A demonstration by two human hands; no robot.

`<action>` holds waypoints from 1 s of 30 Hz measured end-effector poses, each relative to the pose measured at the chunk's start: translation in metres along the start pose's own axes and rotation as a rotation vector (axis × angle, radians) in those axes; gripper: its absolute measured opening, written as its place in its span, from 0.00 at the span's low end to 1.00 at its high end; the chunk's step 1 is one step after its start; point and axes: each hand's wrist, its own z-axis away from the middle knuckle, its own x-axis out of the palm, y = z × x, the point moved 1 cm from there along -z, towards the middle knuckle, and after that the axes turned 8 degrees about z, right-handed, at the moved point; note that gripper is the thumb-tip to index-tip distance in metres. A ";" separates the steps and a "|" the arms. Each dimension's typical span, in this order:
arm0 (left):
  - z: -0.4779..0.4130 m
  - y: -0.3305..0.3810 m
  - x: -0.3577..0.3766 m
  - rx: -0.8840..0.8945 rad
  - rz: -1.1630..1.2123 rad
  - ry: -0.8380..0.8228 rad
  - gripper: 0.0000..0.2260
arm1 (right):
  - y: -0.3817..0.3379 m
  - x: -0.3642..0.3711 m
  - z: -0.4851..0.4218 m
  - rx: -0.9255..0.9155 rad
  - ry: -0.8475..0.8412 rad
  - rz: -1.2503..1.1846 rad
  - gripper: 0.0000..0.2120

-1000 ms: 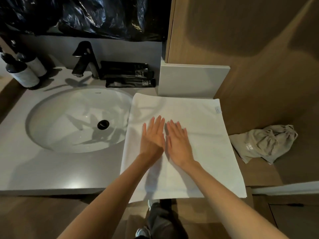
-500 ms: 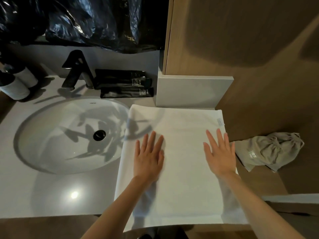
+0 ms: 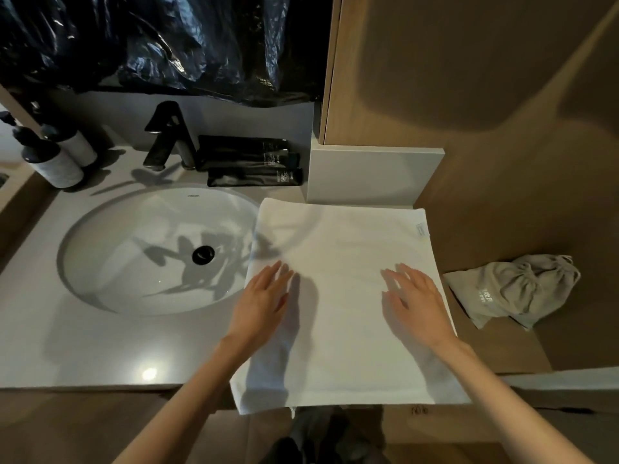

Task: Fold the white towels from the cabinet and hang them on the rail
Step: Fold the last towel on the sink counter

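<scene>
1. Lying flat on the bench (image 3: 100, 346), the white towel (image 3: 341, 236) forms a broad rectangle to the right of the sink (image 3: 134, 279). Its left edge runs along the sink's right rim, and its near edge hangs slightly over the bench front.
2. A small label (image 3: 422, 229) sits at the towel's far right corner.
3. Left hand (image 3: 259, 304) — palm down, fingers straight and slightly apart. It rests on the towel just inside the left edge, fingertips pointing away from the person. It clasps nothing.
4. Right hand (image 3: 415, 301) — also palm down with fingers extended and spread. It rests on the towel near the right edge and grips nothing. Slight blur hides how firmly either hand presses.
5. The two hands lie well apart at about the same depth, with a bare stretch of towel between them. Most of the cloth extends beyond the fingertips.
6. A pale upright block (image 3: 371, 175) stands just behind the towel's far edge, at the foot of a wooden panel (image 3: 469, 78).
7. A black faucet (image 3: 169, 135) stands behind the sink, with black tubes (image 3: 248, 162) stacked to its right and pump bottles (image 3: 53, 159) at far left.
8. A grey drawstring bag (image 3: 512, 289) lies crumpled on the brown surface right of the towel, apart from it.
9. Black plastic sheeting (image 3: 167, 45) hangs above the faucet.
</scene>
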 end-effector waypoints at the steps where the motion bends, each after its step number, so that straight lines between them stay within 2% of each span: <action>1: 0.009 0.000 -0.003 0.019 -0.005 -0.010 0.20 | -0.004 -0.001 0.008 -0.032 -0.013 -0.013 0.19; 4: 0.041 -0.001 -0.008 0.057 -0.046 -0.103 0.24 | -0.017 -0.001 0.042 -0.106 -0.080 -0.006 0.19; 7: 0.071 -0.012 -0.007 0.088 -0.092 -0.186 0.27 | -0.028 0.008 0.078 -0.088 -0.186 0.154 0.22; 10: 0.093 -0.021 -0.013 0.102 -0.101 -0.180 0.26 | -0.032 0.016 0.099 -0.038 -0.167 0.294 0.24; 14: 0.106 -0.020 -0.019 0.085 -0.020 -0.179 0.21 | -0.038 0.017 0.104 -0.018 -0.140 0.289 0.24; 18: 0.109 -0.021 -0.018 0.287 -0.089 -0.097 0.28 | -0.042 0.009 0.091 0.019 -0.212 0.264 0.25; 22: 0.121 -0.019 -0.017 0.435 -0.097 -0.063 0.23 | -0.048 -0.009 0.077 0.000 -0.233 0.264 0.23; 24: 0.121 -0.014 -0.018 0.434 -0.081 -0.096 0.26 | -0.047 -0.016 0.069 0.004 -0.228 0.255 0.22; 28: 0.098 -0.019 -0.021 0.392 -0.183 -0.088 0.32 | -0.050 -0.017 0.053 -0.010 -0.145 0.385 0.23; 30: 0.080 -0.027 -0.025 0.364 -0.277 -0.086 0.38 | -0.070 -0.010 0.062 -0.067 -0.111 0.277 0.21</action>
